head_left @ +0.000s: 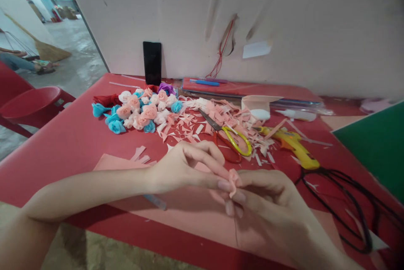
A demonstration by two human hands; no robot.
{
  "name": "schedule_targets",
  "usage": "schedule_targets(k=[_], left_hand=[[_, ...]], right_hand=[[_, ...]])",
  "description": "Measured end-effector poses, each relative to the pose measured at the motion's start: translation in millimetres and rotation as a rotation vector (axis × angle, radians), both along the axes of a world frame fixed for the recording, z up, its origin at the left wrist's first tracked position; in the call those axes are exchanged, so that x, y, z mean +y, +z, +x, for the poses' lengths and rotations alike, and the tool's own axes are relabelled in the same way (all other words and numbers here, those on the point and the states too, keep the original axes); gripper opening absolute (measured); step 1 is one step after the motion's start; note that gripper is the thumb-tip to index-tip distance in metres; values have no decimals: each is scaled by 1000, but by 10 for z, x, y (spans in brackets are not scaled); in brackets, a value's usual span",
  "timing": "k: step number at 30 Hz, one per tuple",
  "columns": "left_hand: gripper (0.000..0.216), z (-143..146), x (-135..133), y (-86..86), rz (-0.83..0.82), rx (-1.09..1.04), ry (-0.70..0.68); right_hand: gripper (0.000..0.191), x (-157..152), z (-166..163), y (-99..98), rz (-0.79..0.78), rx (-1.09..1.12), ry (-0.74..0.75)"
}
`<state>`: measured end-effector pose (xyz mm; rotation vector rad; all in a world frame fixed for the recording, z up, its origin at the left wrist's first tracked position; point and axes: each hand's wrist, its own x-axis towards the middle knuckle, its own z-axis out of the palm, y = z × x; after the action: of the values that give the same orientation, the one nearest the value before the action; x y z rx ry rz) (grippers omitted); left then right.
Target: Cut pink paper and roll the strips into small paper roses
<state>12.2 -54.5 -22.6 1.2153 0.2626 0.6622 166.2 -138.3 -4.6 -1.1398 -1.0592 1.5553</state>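
Observation:
Between my fingertips sits a small pink paper flower (234,180), partly rolled, with its lower edge flaring out. My left hand (192,169) pinches it from the left, thumb and forefinger pressed to the paper. From the right, my right hand (271,202) grips the same flower with thumb and fingers. Under both hands lies a sheet of pink paper (195,215) on the red table. Just beyond them are scissors (225,129) with one yellow and one red handle. A pile of finished paper flowers (142,112) in pink, white, blue, purple and red stands further left.
Pink paper scraps (186,125) spread across the table's middle. A yellow glue gun (293,144) with a looped black cable (341,202) lies at right. A phone (152,63) leans on the wall. Pens (205,82) lie behind, and a green board (375,148) is far right.

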Motion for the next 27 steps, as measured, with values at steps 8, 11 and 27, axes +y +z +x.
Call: schedule_targets(k=[8, 11, 27], left_hand=[[22, -11, -12, -6, 123, -22, 100], [18, 0, -43, 12, 157, -22, 165], [10, 23, -22, 30, 244, -43, 153]], right_hand=[[15, 34, -75, 60, 51, -178, -102], [6, 33, -111, 74, 210, -329, -197], [15, 25, -113, 81, 734, -840, -219]])
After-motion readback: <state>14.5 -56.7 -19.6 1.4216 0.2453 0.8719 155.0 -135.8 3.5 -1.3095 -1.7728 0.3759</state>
